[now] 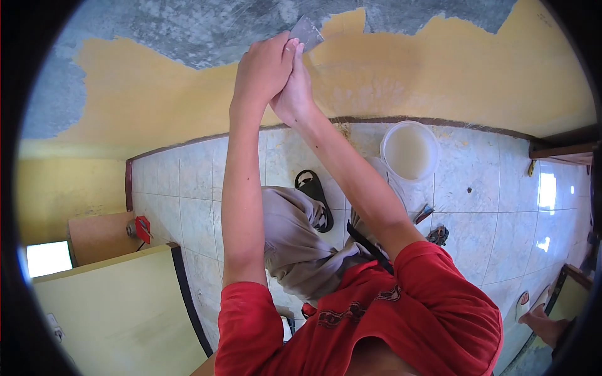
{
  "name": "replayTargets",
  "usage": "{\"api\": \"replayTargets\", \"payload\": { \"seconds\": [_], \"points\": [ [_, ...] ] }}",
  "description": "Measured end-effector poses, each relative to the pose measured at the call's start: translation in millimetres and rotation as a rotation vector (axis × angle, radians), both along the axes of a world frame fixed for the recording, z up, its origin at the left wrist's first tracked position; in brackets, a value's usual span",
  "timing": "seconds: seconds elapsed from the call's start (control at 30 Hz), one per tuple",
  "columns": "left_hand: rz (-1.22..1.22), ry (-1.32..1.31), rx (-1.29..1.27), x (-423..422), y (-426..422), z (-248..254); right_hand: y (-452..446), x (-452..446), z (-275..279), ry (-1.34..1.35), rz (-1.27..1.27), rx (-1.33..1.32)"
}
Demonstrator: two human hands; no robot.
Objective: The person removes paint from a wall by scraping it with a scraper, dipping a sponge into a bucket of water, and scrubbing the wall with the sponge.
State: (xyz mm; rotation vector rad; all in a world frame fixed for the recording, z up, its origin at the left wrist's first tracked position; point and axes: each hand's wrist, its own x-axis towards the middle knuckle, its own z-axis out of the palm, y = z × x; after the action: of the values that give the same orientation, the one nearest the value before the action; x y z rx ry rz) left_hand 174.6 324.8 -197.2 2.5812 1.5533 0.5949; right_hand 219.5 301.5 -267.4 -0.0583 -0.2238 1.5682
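My left hand (266, 69) and my right hand (296, 94) are pressed together, fingers closed around the hidden handle of a scraper (306, 34). Its flat grey metal blade sticks out past my fingertips and lies against the wall, close to a ragged border. On one side of that border is yellow paint (389, 75); on the other, bare grey wall (213, 28) shows. My left hand partly covers my right. Both arms are stretched out toward the wall.
A white bucket (409, 152) of cloudy liquid stands on the tiled floor (467, 244) by the wall. Near it lie a small tool (424, 214) and a dark crumpled item (438, 235). At the lower right, another person's foot (544, 323) shows beside a low wall.
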Motion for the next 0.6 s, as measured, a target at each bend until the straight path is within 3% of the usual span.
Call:
{"api": "replayTargets", "payload": {
  "seconds": [0.07, 0.13, 0.17, 0.23, 0.27, 0.33, 0.37, 0.53, 0.6],
  "points": [
    [0.013, -0.036, 0.014, -0.8, -4.7, -6.8, -2.3, 3.3, -8.4, 0.028, 0.001, -0.038],
    [0.0, -0.463, -0.238, -6.1, -11.0, -28.1, -2.6, 17.9, -33.7, -0.35, -0.087, -0.044],
    [-0.003, -0.476, -0.233, -8.0, -13.7, -41.6, -10.0, 35.6, -37.3, -0.362, -0.089, -0.038],
    [0.087, -1.006, -0.918, -6.1, -22.0, -72.1, -37.7, 82.3, -46.4, -0.891, 0.176, -0.105],
    [0.085, -1.038, -0.918, 6.3, -28.2, -81.1, -45.9, 98.9, -42.6, -1.173, 0.024, -0.1],
    [0.056, -1.583, -1.139, 46.8, -46.5, -97.6, -43.9, 132.5, -44.3, -1.708, -0.368, 0.055],
    [-0.043, -1.756, -1.165, 65.1, -54.2, -98.5, -41.1, 149.2, -51.8, -1.942, -0.61, 0.206],
    [-0.583, -2.369, -1.221, 150.3, -28.2, -139.8, -49.8, 183.5, 42.2, -2.348, -0.517, 0.185],
    [-0.588, -2.434, -1.207, 161.3, -29.1, -123.6, -45.2, 184.4, 57.8, -2.519, -0.479, 0.151]
  ]
}}
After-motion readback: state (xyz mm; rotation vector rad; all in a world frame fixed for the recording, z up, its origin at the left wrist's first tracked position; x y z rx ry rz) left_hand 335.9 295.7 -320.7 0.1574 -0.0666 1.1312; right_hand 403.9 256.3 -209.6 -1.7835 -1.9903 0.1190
